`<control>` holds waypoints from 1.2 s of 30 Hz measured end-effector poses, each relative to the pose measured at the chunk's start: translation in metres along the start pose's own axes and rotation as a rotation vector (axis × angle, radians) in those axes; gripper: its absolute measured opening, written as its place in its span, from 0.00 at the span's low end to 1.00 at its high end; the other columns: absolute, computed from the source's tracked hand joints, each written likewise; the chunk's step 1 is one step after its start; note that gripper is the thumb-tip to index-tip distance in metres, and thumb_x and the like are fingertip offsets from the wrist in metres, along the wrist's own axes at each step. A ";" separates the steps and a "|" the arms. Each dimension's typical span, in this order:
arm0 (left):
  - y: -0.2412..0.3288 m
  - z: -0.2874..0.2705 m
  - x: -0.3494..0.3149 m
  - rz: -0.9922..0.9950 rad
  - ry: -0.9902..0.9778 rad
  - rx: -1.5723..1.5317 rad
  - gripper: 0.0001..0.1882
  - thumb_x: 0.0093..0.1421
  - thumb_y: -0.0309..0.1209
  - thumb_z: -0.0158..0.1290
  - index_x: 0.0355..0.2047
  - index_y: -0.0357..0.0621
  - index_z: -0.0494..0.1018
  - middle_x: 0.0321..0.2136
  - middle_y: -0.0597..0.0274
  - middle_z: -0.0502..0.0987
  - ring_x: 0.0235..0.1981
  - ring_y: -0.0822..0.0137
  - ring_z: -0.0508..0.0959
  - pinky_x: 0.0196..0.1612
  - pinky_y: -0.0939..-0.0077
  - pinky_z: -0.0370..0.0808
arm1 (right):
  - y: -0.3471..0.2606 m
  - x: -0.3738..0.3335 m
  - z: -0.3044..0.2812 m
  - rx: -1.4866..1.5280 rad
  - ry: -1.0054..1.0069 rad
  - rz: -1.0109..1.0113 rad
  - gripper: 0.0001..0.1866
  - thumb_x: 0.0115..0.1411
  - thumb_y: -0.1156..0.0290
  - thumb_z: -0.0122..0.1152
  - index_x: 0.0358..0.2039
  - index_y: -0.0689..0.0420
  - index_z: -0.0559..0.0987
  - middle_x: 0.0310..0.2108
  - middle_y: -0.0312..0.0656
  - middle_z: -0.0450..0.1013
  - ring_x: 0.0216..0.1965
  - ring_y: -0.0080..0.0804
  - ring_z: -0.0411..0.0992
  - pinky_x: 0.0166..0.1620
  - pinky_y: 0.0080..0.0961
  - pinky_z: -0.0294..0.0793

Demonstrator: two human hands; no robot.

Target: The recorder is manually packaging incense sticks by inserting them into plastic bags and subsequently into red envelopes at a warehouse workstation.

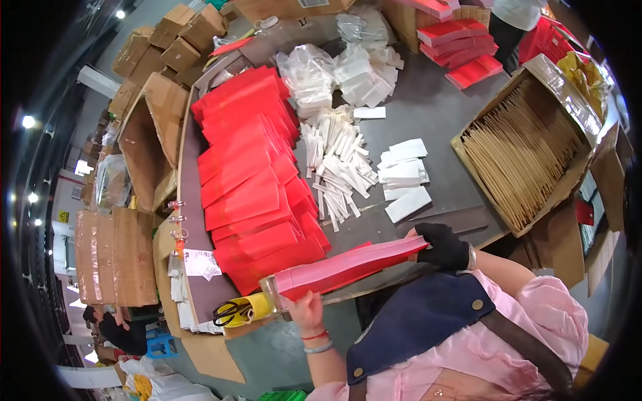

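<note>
A thick stack of flat red paper pieces (354, 265), its pinkish edges turned up, spans the table's near edge between my hands. My bare left hand (307, 310) is closed on its left end, beside a clear, greyish tape-like piece (271, 294). At the stack's other end, my right hand (439, 247) in a black glove is closed around it; part of its fingers is hidden. Beyond the stack lie a large fanned pile of red paper pieces (251, 180), a heap of thin white strips (340, 157) and several small white cards (404, 174).
An open carton (461, 144) packed with brown cardboard pieces stands at the right. Clear plastic bags (307, 73) and red bundles (458, 43) lie at the back. Scissors with black handles (231, 312) sit in a yellow holder (255, 309). Two other people are partly visible farther off.
</note>
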State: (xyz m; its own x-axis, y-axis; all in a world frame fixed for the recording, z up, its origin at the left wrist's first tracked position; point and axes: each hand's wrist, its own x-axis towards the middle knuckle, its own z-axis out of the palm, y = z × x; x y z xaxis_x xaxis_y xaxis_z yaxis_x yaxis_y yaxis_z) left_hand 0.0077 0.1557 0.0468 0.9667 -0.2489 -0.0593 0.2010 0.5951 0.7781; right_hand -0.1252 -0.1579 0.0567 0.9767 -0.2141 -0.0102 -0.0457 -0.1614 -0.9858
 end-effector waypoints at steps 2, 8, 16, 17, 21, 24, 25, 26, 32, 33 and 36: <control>0.001 -0.023 0.007 -0.018 -0.062 0.145 0.32 0.49 0.13 0.54 0.55 0.44 0.65 0.51 0.57 0.72 0.56 0.57 0.70 0.62 0.57 0.65 | -0.004 -0.005 -0.005 -0.154 -0.038 -0.006 0.21 0.45 0.72 0.75 0.40 0.58 0.78 0.35 0.41 0.78 0.37 0.25 0.76 0.43 0.23 0.74; 0.000 -0.012 0.015 -0.033 -0.298 0.874 0.27 0.46 0.13 0.59 0.47 0.42 0.66 0.49 0.55 0.71 0.52 0.63 0.71 0.58 0.67 0.67 | 0.041 -0.026 -0.019 -0.287 -0.061 -0.088 0.24 0.45 0.70 0.74 0.43 0.58 0.77 0.39 0.44 0.77 0.41 0.34 0.78 0.45 0.28 0.75; 0.000 -0.009 0.013 0.061 -0.369 1.262 0.26 0.41 0.16 0.58 0.44 0.38 0.71 0.45 0.52 0.75 0.50 0.57 0.75 0.55 0.68 0.70 | 0.067 -0.032 -0.014 -0.439 0.033 -0.228 0.27 0.42 0.62 0.74 0.44 0.54 0.77 0.41 0.48 0.74 0.44 0.46 0.74 0.46 0.36 0.75; 0.000 -0.011 0.014 0.114 -0.401 1.300 0.24 0.40 0.16 0.58 0.42 0.38 0.73 0.42 0.52 0.77 0.48 0.55 0.76 0.54 0.68 0.71 | 0.067 -0.028 -0.012 -0.392 0.031 -0.340 0.27 0.41 0.59 0.74 0.42 0.53 0.78 0.39 0.48 0.73 0.43 0.47 0.73 0.45 0.36 0.75; 0.015 0.002 0.017 0.170 -0.476 1.315 0.20 0.40 0.14 0.57 0.37 0.40 0.77 0.37 0.53 0.79 0.45 0.52 0.78 0.51 0.65 0.74 | 0.045 -0.027 -0.016 -0.604 0.116 -0.366 0.25 0.36 0.55 0.78 0.35 0.50 0.81 0.36 0.47 0.72 0.38 0.48 0.72 0.37 0.39 0.73; 0.038 0.009 0.013 0.285 -0.436 1.352 0.18 0.40 0.14 0.58 0.36 0.38 0.78 0.37 0.53 0.80 0.45 0.54 0.79 0.51 0.66 0.74 | 0.010 -0.023 -0.017 -0.564 -0.006 -0.129 0.24 0.42 0.62 0.76 0.41 0.50 0.80 0.33 0.48 0.74 0.34 0.45 0.74 0.38 0.37 0.74; 0.048 0.015 0.014 0.340 -0.425 1.398 0.18 0.40 0.13 0.58 0.35 0.39 0.78 0.36 0.54 0.80 0.45 0.54 0.79 0.50 0.65 0.75 | 0.012 -0.020 -0.010 -0.552 -0.020 -0.141 0.24 0.42 0.62 0.76 0.41 0.50 0.80 0.33 0.48 0.74 0.34 0.45 0.74 0.38 0.37 0.74; 0.055 0.018 0.014 0.342 -0.407 1.413 0.18 0.40 0.13 0.58 0.35 0.39 0.78 0.36 0.54 0.80 0.45 0.54 0.79 0.50 0.65 0.75 | 0.014 -0.018 -0.002 -0.404 0.008 -0.043 0.24 0.44 0.66 0.75 0.44 0.51 0.79 0.34 0.48 0.75 0.35 0.44 0.75 0.41 0.35 0.74; 0.077 -0.004 0.011 0.805 -0.405 1.602 0.21 0.37 0.10 0.54 0.34 0.42 0.79 0.37 0.58 0.78 0.45 0.51 0.78 0.49 0.62 0.77 | 0.014 0.004 0.028 0.143 -0.087 0.138 0.24 0.49 0.73 0.71 0.48 0.55 0.76 0.45 0.50 0.74 0.47 0.39 0.75 0.51 0.29 0.72; 0.078 -0.013 0.014 0.789 -0.438 1.678 0.23 0.38 0.13 0.56 0.38 0.44 0.79 0.43 0.56 0.76 0.50 0.48 0.74 0.53 0.59 0.74 | 0.016 0.006 0.031 0.226 -0.098 0.129 0.23 0.49 0.72 0.72 0.47 0.57 0.77 0.48 0.51 0.73 0.50 0.35 0.73 0.53 0.28 0.71; 0.086 -0.024 0.012 0.525 -0.554 2.113 0.25 0.42 0.20 0.60 0.44 0.47 0.76 0.51 0.54 0.71 0.57 0.45 0.67 0.58 0.50 0.66 | 0.027 0.023 0.038 -0.248 -0.326 0.063 0.26 0.50 0.68 0.72 0.50 0.57 0.76 0.48 0.49 0.73 0.50 0.35 0.73 0.53 0.29 0.71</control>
State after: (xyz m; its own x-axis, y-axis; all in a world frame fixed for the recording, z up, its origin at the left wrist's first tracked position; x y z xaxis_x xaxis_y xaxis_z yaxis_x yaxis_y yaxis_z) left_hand 0.0406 0.2222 0.0975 0.6593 -0.7379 0.1443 -0.7478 -0.6635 0.0231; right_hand -0.0964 -0.1309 0.0234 0.9838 0.0788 -0.1609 -0.1175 -0.3937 -0.9117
